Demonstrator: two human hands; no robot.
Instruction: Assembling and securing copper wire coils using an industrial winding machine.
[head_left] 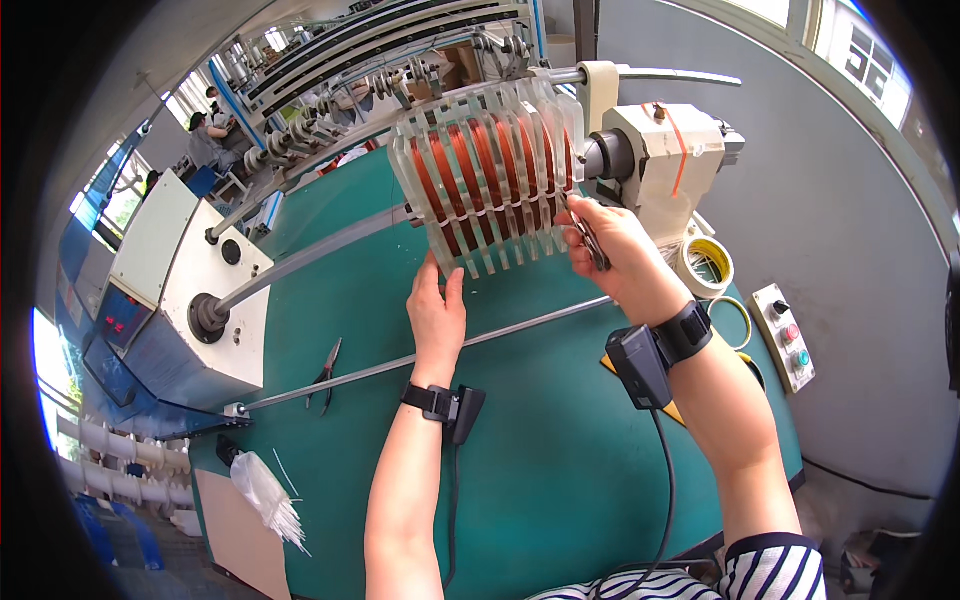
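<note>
1. Right hand [622, 248]: closed around a small metal hand tool [597, 248], with thumb and fingers near the tool's upper end, just beside the lower right part of the winding form [490, 180].
2. Left hand [437, 318]: placed at the lower left corner of the same form, with fingers up and thumb a little separate. Fingertips partly hidden; cannot tell if gripping the edge or only touching it.
3. On both wrists, black straps, each with a small black device [640, 365] and a cable.
4. Between the hands and above them, the form itself, made of many clear plates in a row, with reddish-brown wire coils [463, 170] in the gaps.
5. At the right of the form, a dark round chuck [612, 155] on a cream machine head [650, 150], with an orange band around it.
6. At the left, a long grey bar [320, 250], going from a white machine box [215, 290] to the form.
7. Below, on the green table [560, 450], pliers [327, 374] near a thin metal rod [520, 333].
8. Farther right, a tape roll [724, 262] and a control box [783, 338] with buttons.
</note>
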